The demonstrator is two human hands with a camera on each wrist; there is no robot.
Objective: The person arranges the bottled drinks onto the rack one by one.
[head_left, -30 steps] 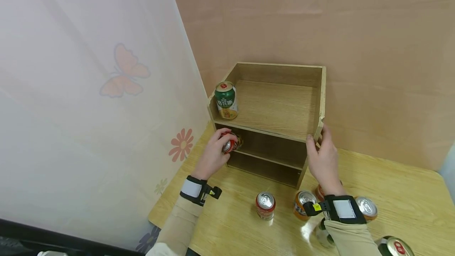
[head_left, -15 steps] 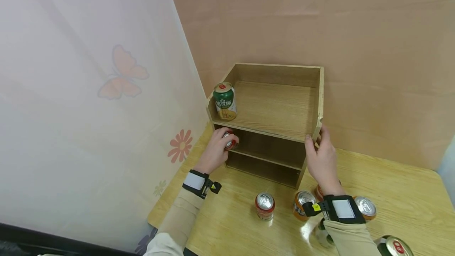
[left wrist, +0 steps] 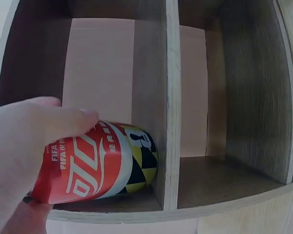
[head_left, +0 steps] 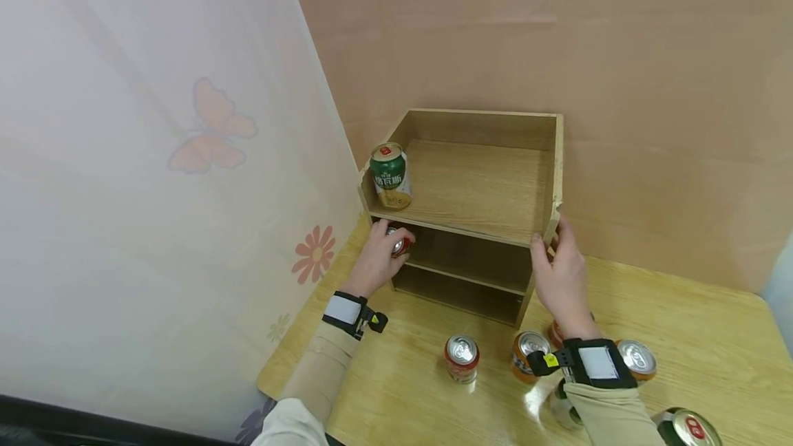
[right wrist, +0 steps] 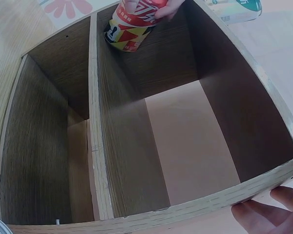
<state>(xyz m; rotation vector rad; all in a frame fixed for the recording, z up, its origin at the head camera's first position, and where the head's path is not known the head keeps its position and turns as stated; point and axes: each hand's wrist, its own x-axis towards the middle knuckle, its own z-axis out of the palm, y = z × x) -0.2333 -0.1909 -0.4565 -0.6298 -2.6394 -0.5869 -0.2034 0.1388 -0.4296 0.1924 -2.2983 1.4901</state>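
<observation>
My left hand (head_left: 376, 261) grips a red soda can (left wrist: 95, 161) with a black-and-yellow checkered lower end. The can is inside the left end of the middle compartment of a wooden shelf unit (head_left: 483, 184). In the left wrist view, its checkered end is right at the shelf board (left wrist: 172, 107) between the two compartments. In the head view, my fingers hide much of the can. My right hand (head_left: 562, 284) holds the unit's right side panel near its upper front corner, thumb in front. A green-and-white can (head_left: 390, 177) stands in the open top tray at the left.
On the table before the unit stand a red can (head_left: 461, 360), an orange can (head_left: 526, 356), another orange-sided can (head_left: 638, 361) and a dark green can (head_left: 688, 429). More cans are partly hidden by my right wrist. A printed white wall (head_left: 186, 260) rises at the left.
My left hand has moved the red can deeper into the middle compartment, slightly up and left in the head view. My right hand keeps its hold on the side panel.
</observation>
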